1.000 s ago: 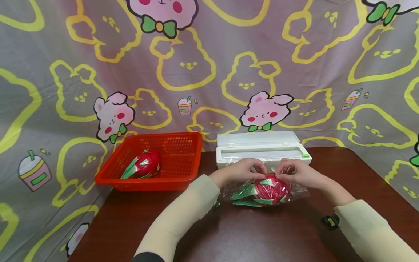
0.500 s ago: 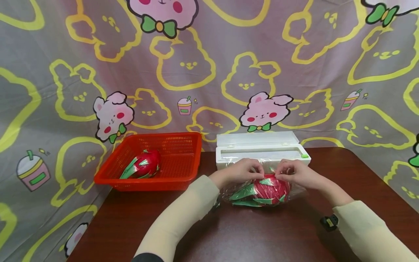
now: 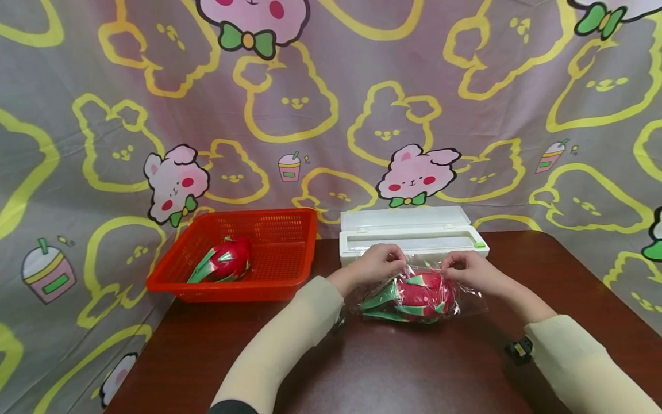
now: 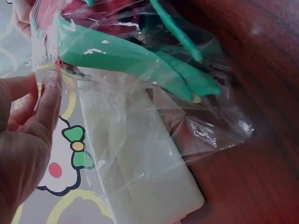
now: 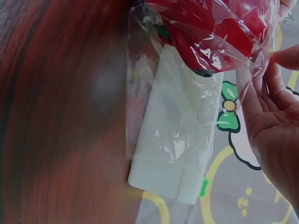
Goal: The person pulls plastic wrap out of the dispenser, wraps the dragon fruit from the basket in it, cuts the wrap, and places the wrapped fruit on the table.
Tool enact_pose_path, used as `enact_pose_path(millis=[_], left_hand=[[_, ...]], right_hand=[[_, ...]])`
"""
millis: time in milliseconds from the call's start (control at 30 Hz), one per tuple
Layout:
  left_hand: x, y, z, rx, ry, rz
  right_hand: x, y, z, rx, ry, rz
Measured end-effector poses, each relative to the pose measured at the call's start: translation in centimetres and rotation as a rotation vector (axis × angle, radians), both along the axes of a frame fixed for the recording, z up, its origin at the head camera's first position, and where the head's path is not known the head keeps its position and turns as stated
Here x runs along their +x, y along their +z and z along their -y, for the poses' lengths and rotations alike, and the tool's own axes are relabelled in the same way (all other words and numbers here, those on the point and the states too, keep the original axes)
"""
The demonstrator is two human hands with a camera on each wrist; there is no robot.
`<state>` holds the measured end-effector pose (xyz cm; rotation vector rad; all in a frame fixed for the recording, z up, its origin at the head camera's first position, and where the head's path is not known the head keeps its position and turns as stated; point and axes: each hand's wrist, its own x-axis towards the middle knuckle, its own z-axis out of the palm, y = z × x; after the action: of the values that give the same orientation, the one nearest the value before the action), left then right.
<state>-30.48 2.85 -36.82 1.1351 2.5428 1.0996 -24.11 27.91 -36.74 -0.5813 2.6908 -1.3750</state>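
Clear bag [image 3: 470,303], dragon fruit [image 3: 421,299] inside, in front of white box [image 3: 408,232]; left hand [image 3: 373,267] and right hand [image 3: 476,274] pinch bag's top. Red basket [image 3: 227,291] left of box: second dragon fruit [image 3: 231,259] inside.

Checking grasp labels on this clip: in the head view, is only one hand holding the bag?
No, the left hand and the right hand both pinch the bag along its upper edge.

Desk [image 3: 414,368]: dark reddish-brown, streaked grain, glossy finish, rear right corner rounded. Directly on it: red perforated basket [image 3: 243,294], rear left; white box [image 3: 414,232], lid raised, rear, right of the basket. Contact between bagged dragon fruit [image 3: 421,299], before the box, and surface: undetermined.
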Motion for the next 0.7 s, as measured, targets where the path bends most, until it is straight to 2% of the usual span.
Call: enact_pose_path(millis=[233,400,467,600,700], left_hand=[[-0.1,-0.3,0.3,-0.112,0.006,-0.047],[-0.4,-0.7,0.8,-0.073,0.016,-0.027],[-0.4,-0.7,1.0,-0.058,0.018,-0.034],[-0.1,-0.5,1.7,-0.022,0.024,-0.090],[1.0,0.0,2.5,-0.013,-0.019,-0.158]], right_hand=[[-0.4,0.0,0.3,0.031,-0.020,0.003],[-0.3,0.1,0.2,0.021,-0.043,0.018],[-0.2,0.1,0.0,0.026,-0.074,-0.003],[0.5,0.2,-0.5,0.038,-0.129,-0.100],[1.4,0.4,-1.0,0.040,-0.152,-0.149]])
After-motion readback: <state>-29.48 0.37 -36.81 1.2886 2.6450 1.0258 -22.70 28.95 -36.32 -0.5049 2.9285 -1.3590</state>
